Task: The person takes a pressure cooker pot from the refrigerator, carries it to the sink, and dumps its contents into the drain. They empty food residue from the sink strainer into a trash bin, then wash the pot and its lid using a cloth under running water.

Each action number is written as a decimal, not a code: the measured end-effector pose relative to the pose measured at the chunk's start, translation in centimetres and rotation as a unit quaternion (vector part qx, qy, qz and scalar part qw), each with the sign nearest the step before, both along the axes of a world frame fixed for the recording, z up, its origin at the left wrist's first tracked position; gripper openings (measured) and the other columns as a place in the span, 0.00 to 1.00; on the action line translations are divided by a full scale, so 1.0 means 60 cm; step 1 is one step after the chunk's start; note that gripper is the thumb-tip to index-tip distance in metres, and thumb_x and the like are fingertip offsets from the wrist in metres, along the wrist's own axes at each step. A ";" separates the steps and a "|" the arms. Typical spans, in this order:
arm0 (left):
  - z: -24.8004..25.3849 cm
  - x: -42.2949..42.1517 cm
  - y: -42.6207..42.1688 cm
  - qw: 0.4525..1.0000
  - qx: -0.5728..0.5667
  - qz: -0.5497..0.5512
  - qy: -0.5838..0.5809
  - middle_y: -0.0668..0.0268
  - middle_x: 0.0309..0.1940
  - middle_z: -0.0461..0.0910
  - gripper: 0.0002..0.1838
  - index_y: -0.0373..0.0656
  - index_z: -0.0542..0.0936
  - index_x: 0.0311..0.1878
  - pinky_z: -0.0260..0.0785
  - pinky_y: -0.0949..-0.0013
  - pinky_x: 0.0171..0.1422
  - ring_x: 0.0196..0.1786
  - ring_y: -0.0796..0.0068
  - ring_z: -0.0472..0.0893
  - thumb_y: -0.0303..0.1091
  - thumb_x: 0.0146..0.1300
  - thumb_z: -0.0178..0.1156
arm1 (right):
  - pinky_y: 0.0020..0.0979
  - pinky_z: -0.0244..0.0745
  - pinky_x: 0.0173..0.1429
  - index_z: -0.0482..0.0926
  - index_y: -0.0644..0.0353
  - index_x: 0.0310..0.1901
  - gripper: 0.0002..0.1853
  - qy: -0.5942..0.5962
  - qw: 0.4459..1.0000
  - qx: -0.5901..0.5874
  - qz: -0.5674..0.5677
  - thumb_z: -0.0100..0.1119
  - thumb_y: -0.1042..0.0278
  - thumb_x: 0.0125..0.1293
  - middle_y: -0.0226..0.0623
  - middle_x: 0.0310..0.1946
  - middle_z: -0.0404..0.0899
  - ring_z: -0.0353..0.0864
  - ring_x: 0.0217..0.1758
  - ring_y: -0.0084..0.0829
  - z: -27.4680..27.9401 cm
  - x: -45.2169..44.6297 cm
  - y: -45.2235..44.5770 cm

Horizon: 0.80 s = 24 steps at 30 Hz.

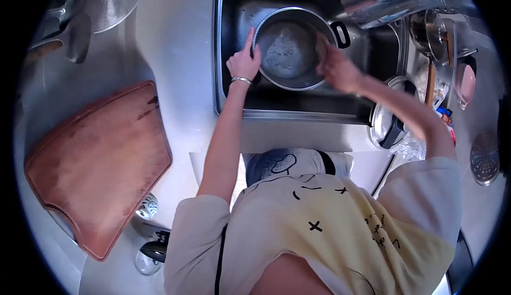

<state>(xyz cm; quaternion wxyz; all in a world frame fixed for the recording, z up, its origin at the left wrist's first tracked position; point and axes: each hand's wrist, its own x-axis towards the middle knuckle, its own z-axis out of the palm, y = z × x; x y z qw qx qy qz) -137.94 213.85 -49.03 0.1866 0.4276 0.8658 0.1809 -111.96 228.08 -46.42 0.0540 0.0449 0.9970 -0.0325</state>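
Note:
A round metal pot point(290, 79) with a black side handle stands in the steel sink point(234, 101), with shallow, bubbly liquid in its bottom. At the pot's left rim is my left hand point(245, 61), index finger stretched forward and thumb apart from it; a silver bracelet is on the wrist. On the right side of the pot my right hand point(338, 66) reaches over the rim, its fingers blurred by motion. Whether it holds anything cannot be made out.
A brown cutting board point(101, 162) lies on the left counter. Along the sink's right edge are a metal lid point(384, 122), a wooden-handled utensil point(430, 85) and plastic wrapping. A large transparent container point(394, 0) overhangs the sink's upper right.

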 end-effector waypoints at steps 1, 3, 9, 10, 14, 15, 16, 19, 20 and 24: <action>-0.001 0.000 0.001 1.000 0.001 -0.002 -0.001 0.53 0.15 0.75 0.29 0.77 0.54 0.65 0.68 0.51 0.26 0.22 0.49 0.77 0.48 0.59 0.48 | 0.51 0.33 0.71 0.73 0.54 0.48 0.15 -0.049 0.994 -0.087 -0.033 0.43 0.67 0.60 0.50 0.44 0.74 0.70 0.52 0.50 -0.003 -0.016 -0.052; 0.000 0.002 0.003 1.000 -0.017 -0.004 0.004 0.53 0.15 0.75 0.28 0.78 0.53 0.65 0.67 0.50 0.27 0.22 0.49 0.77 0.50 0.61 0.46 | 0.60 0.23 0.68 0.59 0.49 0.64 0.23 -0.217 0.898 -0.323 -0.204 0.36 0.59 0.67 0.54 0.51 0.70 0.70 0.55 0.50 0.013 -0.084 -0.144; -0.020 -0.016 -0.003 0.998 -0.021 -0.021 -0.056 0.49 0.20 0.77 0.22 0.78 0.53 0.65 0.66 0.50 0.31 0.28 0.46 0.77 0.52 0.66 0.31 | 0.29 0.35 0.71 0.41 0.53 0.68 0.32 0.225 0.262 -0.833 -0.432 0.27 0.44 0.68 0.42 0.68 0.47 0.43 0.71 0.39 -0.076 -0.322 -0.134; -0.022 -0.016 -0.007 0.998 -0.011 -0.027 -0.053 0.49 0.21 0.77 0.22 0.78 0.53 0.65 0.66 0.49 0.32 0.29 0.46 0.77 0.52 0.67 0.29 | 0.30 0.35 0.72 0.39 0.52 0.68 0.32 0.247 0.415 -0.770 -0.417 0.27 0.45 0.68 0.40 0.69 0.45 0.42 0.72 0.39 -0.084 -0.314 -0.149; -0.008 -0.020 0.001 0.991 0.026 -0.018 -0.128 0.48 0.23 0.77 0.24 0.72 0.59 0.64 0.66 0.50 0.36 0.31 0.45 0.77 0.52 0.67 0.23 | 0.33 0.34 0.72 0.35 0.53 0.68 0.32 0.078 0.727 -0.580 -0.361 0.27 0.48 0.68 0.37 0.70 0.36 0.35 0.73 0.38 -0.018 -0.225 -0.194; -0.004 -0.021 -0.001 0.989 0.015 -0.014 -0.148 0.48 0.23 0.77 0.24 0.70 0.60 0.64 0.66 0.50 0.36 0.31 0.45 0.77 0.52 0.67 0.23 | 0.33 0.33 0.72 0.35 0.54 0.68 0.32 -0.023 0.735 -0.575 -0.358 0.27 0.49 0.68 0.38 0.71 0.33 0.33 0.73 0.37 0.007 -0.212 -0.196; 0.001 -0.015 -0.001 0.987 0.043 -0.004 -0.152 0.47 0.25 0.77 0.25 0.69 0.62 0.62 0.66 0.50 0.36 0.31 0.44 0.77 0.52 0.67 0.23 | 0.35 0.32 0.72 0.35 0.60 0.67 0.32 0.041 0.750 -0.568 -0.336 0.26 0.51 0.69 0.45 0.70 0.32 0.32 0.73 0.43 -0.010 -0.224 -0.196; -0.058 -0.029 -0.010 0.997 0.011 -0.035 -0.068 0.46 0.25 0.77 0.25 0.68 0.63 0.62 0.66 0.50 0.37 0.31 0.44 0.77 0.53 0.67 0.25 | 0.38 0.39 0.71 0.35 0.65 0.66 0.33 0.358 0.583 -0.580 -0.442 0.26 0.50 0.69 0.53 0.68 0.34 0.37 0.71 0.50 -0.092 -0.344 -0.153; -0.044 -0.021 -0.008 0.997 0.020 -0.021 -0.075 0.45 0.25 0.76 0.24 0.67 0.63 0.62 0.66 0.48 0.37 0.31 0.43 0.76 0.52 0.66 0.27 | 0.39 0.41 0.70 0.35 0.65 0.66 0.33 0.379 0.561 -0.544 -0.495 0.26 0.52 0.69 0.54 0.68 0.36 0.39 0.70 0.52 -0.085 -0.364 -0.129; -0.025 -0.013 0.003 0.998 0.000 -0.010 -0.058 0.44 0.23 0.76 0.23 0.72 0.60 0.63 0.65 0.47 0.36 0.30 0.42 0.76 0.53 0.66 0.27 | 0.41 0.48 0.68 0.38 0.68 0.65 0.29 0.356 0.635 -0.495 -0.473 0.27 0.57 0.70 0.59 0.66 0.40 0.47 0.67 0.55 -0.069 -0.359 -0.112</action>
